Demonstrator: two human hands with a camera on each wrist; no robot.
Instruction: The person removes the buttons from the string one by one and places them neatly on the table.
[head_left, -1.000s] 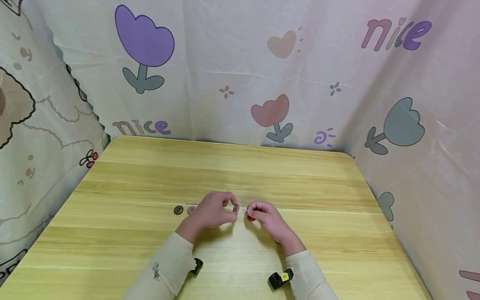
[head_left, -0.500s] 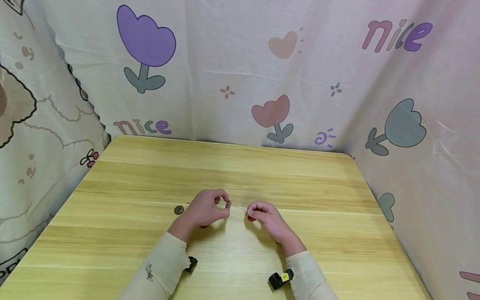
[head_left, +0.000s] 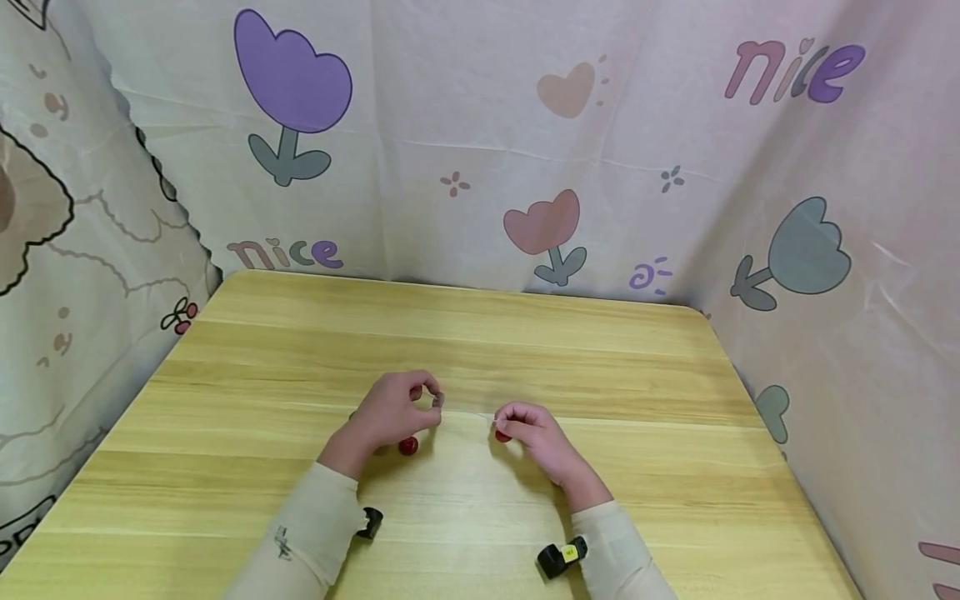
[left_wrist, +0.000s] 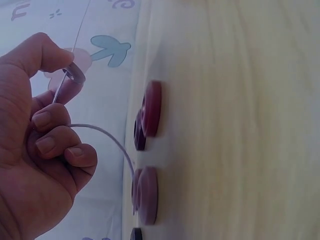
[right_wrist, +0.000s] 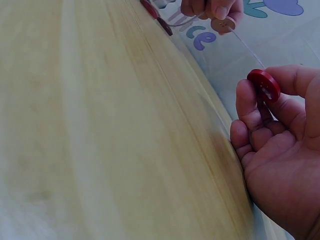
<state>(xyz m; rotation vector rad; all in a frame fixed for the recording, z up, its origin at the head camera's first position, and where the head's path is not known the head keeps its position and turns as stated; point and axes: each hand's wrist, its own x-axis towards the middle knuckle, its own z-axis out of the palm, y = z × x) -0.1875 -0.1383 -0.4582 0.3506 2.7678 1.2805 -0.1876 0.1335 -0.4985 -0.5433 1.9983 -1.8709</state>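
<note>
My left hand (head_left: 392, 410) pinches a brownish-pink button (right_wrist: 223, 25) between thumb and index finger. A thin pale string (right_wrist: 247, 47) runs through it, and its other stretch (left_wrist: 102, 131) curves out from the curled fingers towards the table. Across the gap, my right hand (head_left: 538, 435) pinches a red button (right_wrist: 265, 85) at the string's other side. Below the left hand lie another red button (left_wrist: 151, 108), a dark button (left_wrist: 139, 132) and pinkish buttons (left_wrist: 147, 196). In the head view the left hand covers most of these.
The wooden table (head_left: 600, 358) stretches around both hands. Behind it hangs a printed curtain (head_left: 420, 108), which also covers the sides. Black wrist cameras (head_left: 561, 558) sit at the sleeves.
The left hand has moved left and slightly back with its button, so the string between the hands is longer. The right hand stays put. A red button on the table has come into view.
</note>
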